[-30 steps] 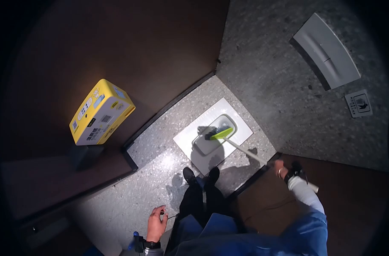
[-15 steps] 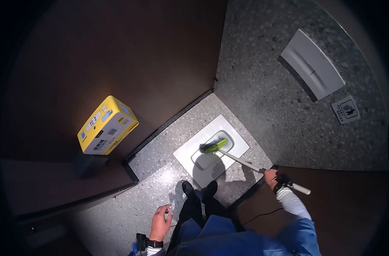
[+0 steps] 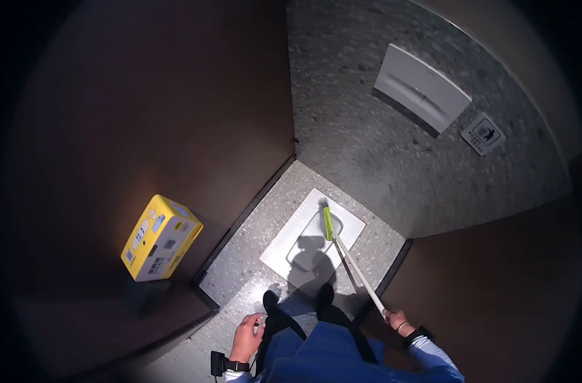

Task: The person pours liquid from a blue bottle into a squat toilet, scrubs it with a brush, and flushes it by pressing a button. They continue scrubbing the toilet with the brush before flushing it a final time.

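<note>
Right hand [image 3: 399,321], lower right of frame, is closed around the upper end of a white handle [image 3: 361,276]; left hand [image 3: 245,338], bottom left of centre, hangs beside the left leg with fingers loosely bent and thumb apart from them, small dark bit at the fingertips too small to make out. The two hands are well apart. Handle slants up and left to a green brush [image 3: 328,224] near centre frame, head seen edge-on, grey bristles [image 3: 323,203] pointing up the frame. Brush head is over the upper part of a white squat toilet [image 3: 281,250] set in the speckled floor [image 3: 272,217]; bristles lie near the top corner of its slab, contact can't be told. Shadow of a head and shoulders falls across the lower half of the basin. Dark shoes [image 3: 270,299] just below it, blue garment [image 3: 329,360] at bottom edge. Black box-like device [image 3: 218,364] at left wrist, black band [image 3: 420,334] at right wrist. Yellow-and-white box [image 3: 160,239] at left, by the brown panel [image 3: 163,96]. Upper right: white wall unit [image 3: 421,89] on grey speckled wall [image 3: 354,147], small pictogram sign [image 3: 483,134] just beside it.
</note>
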`<state>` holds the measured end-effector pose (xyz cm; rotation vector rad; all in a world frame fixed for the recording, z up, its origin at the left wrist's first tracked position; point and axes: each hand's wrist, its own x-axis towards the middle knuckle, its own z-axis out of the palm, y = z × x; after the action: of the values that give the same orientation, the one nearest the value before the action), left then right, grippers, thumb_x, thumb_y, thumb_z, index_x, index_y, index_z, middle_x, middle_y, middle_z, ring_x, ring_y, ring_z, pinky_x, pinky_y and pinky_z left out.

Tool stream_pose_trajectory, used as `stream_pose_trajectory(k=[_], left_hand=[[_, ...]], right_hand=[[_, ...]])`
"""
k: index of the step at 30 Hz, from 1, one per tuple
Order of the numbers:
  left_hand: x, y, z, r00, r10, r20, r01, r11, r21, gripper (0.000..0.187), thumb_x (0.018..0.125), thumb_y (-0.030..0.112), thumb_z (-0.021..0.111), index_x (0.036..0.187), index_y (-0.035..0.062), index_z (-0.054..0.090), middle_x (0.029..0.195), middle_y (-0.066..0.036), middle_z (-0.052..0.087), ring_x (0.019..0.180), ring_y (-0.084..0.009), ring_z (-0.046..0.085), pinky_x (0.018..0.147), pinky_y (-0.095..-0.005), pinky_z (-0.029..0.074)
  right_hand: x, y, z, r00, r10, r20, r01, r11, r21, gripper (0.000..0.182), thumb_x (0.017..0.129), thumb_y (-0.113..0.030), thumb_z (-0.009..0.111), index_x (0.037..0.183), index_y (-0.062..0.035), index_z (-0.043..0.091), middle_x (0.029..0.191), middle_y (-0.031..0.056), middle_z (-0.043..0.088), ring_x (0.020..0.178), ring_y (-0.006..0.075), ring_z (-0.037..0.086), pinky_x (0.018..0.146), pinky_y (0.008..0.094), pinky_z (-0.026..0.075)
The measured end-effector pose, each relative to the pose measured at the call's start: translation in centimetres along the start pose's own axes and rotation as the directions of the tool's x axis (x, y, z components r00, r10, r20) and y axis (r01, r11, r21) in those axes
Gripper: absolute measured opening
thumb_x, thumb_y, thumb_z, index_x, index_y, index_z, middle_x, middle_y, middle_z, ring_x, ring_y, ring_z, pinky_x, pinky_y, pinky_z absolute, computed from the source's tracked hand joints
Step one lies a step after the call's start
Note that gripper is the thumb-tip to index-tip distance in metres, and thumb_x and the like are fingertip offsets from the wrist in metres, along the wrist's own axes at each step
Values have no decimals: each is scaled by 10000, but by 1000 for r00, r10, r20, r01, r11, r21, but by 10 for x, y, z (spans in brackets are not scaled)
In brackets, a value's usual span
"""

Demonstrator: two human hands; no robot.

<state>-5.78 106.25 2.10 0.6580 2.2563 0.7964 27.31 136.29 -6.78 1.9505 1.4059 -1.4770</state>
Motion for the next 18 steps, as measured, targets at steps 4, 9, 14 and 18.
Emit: stream_pose_trajectory(k=[4,9,14,18], left_hand=[[21,-24,-50,988,145,46,-149,982,116,297,754,66,593,1045,28,549,910,-148,579,798,-279,589,711,-355,469],[18,-59,-113,996,69,51,-78,975,209,288,751,69,594,1033,26,554,906,-150,581,800,-289,589,720,-358,470],[9,-99,-144,995,24,95,-52,951,305,285,747,76,603,1025,26,560,913,-148,584,815,-290,589,740,-361,471],[22,-99,-142,984,47,169,-92,959,269,293,740,79,609,1025,29,564,912,-148,583,824,-296,583,739,-358,470]], right_hand=[[19,38,99,998,-53,-19,56,984,168,260,846,-258,556,769,-31,658,704,55,637,530,123,566,470,268,461],[51,-7,199,977,199,73,-199,736,648,223,873,-190,483,1053,-91,570,511,47,458,358,135,417,305,315,335],[92,-14,262,915,-310,-258,240,932,-272,303,747,-232,581,1014,-88,591,791,194,622,790,359,600,707,417,474],[83,1,228,910,-234,-341,233,971,-44,271,773,-215,581,1017,-105,623,789,178,636,745,313,621,652,384,477]])
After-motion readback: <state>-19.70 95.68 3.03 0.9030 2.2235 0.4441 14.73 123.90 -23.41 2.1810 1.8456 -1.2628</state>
